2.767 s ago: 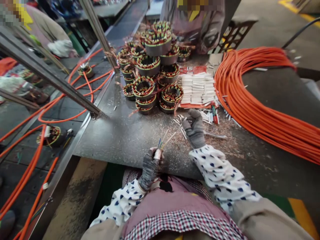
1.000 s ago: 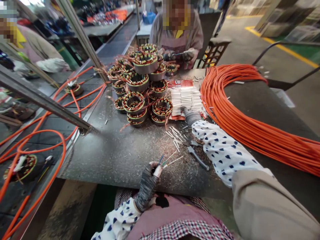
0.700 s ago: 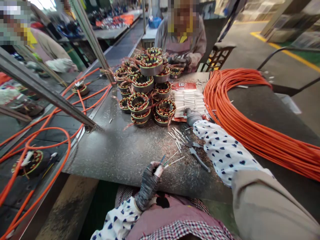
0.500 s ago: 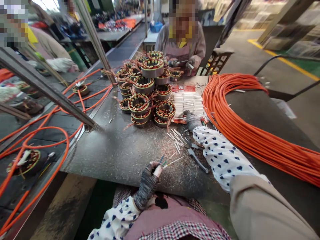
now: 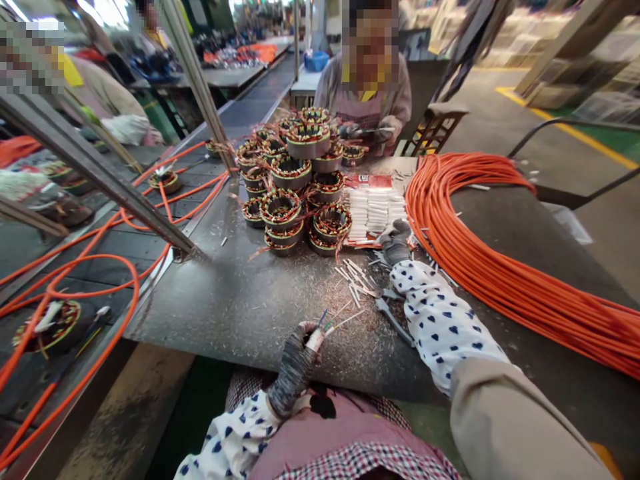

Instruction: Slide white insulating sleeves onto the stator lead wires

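Observation:
My left hand [image 5: 300,347], in a grey glove, is closed on several thin wires [image 5: 333,323] near the table's front edge. Blue, green and pale wire ends fan out from the fingertips. My right hand [image 5: 396,241], also gloved, reaches to the lower right corner of a stack of white tubes [image 5: 373,210]. Its fingers point away and down, so I cannot tell whether they grip anything. Loose white tubes [image 5: 354,279] lie scattered between the hands. Grey-handled pliers [image 5: 395,321] rest beside my right sleeve, partly covered by it.
Wound motor stators [image 5: 283,210] stand piled at the back of the metal table [image 5: 210,307]. A thick coil of orange cable [image 5: 480,247] curves along the right. At the left, a metal post [image 5: 145,207] slants down beside a conveyor. A co-worker [image 5: 375,100] sits opposite.
My right hand has shifted right and a little toward me, from the stack's lower edge to its corner. The sleeve now covers more of the pliers. My left hand keeps its hold.

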`<state>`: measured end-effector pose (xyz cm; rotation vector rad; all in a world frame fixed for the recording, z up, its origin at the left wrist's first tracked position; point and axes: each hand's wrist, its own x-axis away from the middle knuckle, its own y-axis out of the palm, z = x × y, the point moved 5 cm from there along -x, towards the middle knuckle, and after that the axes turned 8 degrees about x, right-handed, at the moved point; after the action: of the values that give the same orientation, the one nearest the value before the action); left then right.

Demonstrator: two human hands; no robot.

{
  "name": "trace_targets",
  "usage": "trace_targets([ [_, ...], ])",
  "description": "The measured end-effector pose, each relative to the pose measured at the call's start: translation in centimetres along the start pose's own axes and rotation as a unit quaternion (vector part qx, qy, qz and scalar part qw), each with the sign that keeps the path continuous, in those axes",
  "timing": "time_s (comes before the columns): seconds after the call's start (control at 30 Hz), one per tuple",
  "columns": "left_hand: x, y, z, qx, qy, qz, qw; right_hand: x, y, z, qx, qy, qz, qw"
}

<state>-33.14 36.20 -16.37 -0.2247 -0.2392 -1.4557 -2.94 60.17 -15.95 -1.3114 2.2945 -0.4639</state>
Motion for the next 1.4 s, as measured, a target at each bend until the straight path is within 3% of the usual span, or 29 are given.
trace_targets([
  [0.1,-0.2,-0.4,-0.2,-0.004,0.032,0.026,0.999,2.0,-1.1,-0.8,-0.083,0.038,-0.039,0.995],
  [0.2,-0.2,-0.6,-0.6,-0.007,0.048,0.045,0.998,7.2,-1.1,-2.7,-0.212,0.067,-0.128,0.967],
  [0.27,0.0,-0.5,-0.9,0.006,0.041,0.045,0.998,11.7,-0.7,-4.1,-0.306,0.105,-0.183,0.928],
  [0.33,0.4,-0.4,-1.1,0.019,0.034,0.04,0.998,15.8,-0.2,-5.2,-0.404,0.169,-0.219,0.872],
  [0.43,1.0,-0.6,-0.9,0.021,0.032,0.037,0.999,19.2,0.3,-6.3,-0.504,0.225,-0.218,0.805],
  [0.6,1.4,-0.8,-0.3,0.023,0.021,0.028,0.999,20.0,0.2,-7.2,-0.545,0.217,-0.201,0.784],
  [0.8,1.5,-1.0,-0.2,0.017,0.037,0.047,0.998,20.5,-0.8,-8.4,-0.537,0.194,-0.204,0.795],
  [0.97,1.2,-1.1,0.3,0.011,0.077,0.08,0.994,20.7,-0.1,-8.6,-0.502,0.214,-0.303,0.781],
  [1.07,0.9,-1.0,-0.1,0.067,0.067,0.1,0.991,20.8,0.7,-7.8,-0.487,0.229,-0.346,0.768],
  [1.23,1.6,-0.4,-1.2,0.218,-0.01,0.036,0.975,20.5,1.3,-7.4,-0.522,0.214,-0.297,0.77],
  [1.4,2.5,0.4,-1.0,0.221,-0.078,-0.058,0.97,20.7,1.1,-9.8,-0.556,0.161,-0.249,0.776],
])
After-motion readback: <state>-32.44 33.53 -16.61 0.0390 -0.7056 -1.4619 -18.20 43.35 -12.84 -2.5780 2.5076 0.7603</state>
